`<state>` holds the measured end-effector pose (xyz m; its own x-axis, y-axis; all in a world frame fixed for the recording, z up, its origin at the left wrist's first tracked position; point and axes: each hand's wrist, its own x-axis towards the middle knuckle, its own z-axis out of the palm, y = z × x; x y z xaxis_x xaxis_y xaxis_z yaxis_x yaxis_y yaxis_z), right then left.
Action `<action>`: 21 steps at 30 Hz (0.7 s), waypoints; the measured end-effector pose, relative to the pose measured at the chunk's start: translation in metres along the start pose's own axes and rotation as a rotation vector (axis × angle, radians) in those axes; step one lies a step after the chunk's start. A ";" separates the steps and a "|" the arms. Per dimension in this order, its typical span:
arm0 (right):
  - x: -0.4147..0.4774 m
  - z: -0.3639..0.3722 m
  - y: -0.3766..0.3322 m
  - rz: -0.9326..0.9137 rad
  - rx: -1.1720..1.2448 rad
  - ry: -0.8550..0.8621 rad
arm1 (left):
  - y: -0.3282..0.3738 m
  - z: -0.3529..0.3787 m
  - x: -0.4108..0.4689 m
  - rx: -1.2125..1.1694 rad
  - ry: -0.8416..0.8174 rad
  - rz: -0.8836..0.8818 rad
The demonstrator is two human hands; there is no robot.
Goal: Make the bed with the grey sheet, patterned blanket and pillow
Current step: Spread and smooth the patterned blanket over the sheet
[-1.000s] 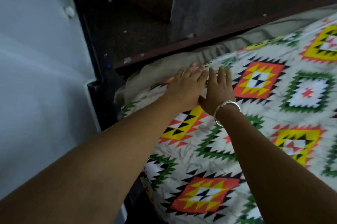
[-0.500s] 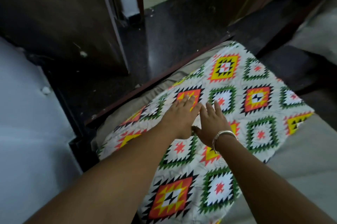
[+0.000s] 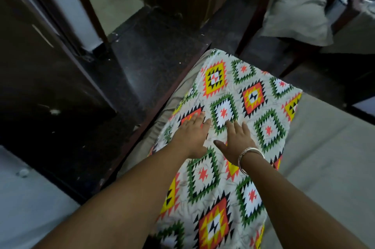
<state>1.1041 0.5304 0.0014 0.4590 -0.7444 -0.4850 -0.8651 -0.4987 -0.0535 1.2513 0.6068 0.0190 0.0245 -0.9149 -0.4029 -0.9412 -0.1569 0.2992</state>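
Now the left hand (image 3: 192,137) and right hand (image 3: 236,140), touching half a second ago, are spread flat and apart on the patterned blanket (image 3: 253,106); its small edge print is unreadable.

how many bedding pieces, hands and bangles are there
blanket: 1
sheet: 1
pillow: 1
hands, left hand and right hand: 2
bangle: 1
total: 6

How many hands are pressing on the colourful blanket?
2. The left hand lies flat near the patterned blanket's left edge; the right hand, with a bracelet on its wrist, lies flat beside it.
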 end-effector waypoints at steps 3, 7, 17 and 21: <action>-0.008 -0.006 -0.025 0.072 0.083 -0.013 | -0.013 -0.015 -0.007 0.016 -0.026 0.034; -0.021 -0.014 -0.049 0.099 0.140 0.001 | -0.018 -0.022 -0.018 0.033 -0.071 0.097; -0.033 -0.015 -0.043 0.163 0.185 -0.071 | -0.025 -0.020 -0.043 0.072 -0.143 0.114; -0.031 -0.013 -0.040 0.188 0.184 -0.057 | -0.028 -0.027 -0.030 0.071 -0.143 0.142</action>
<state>1.1269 0.5673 0.0295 0.2796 -0.7871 -0.5498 -0.9586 -0.2613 -0.1134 1.2863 0.6288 0.0466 -0.1529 -0.8632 -0.4811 -0.9533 0.0006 0.3019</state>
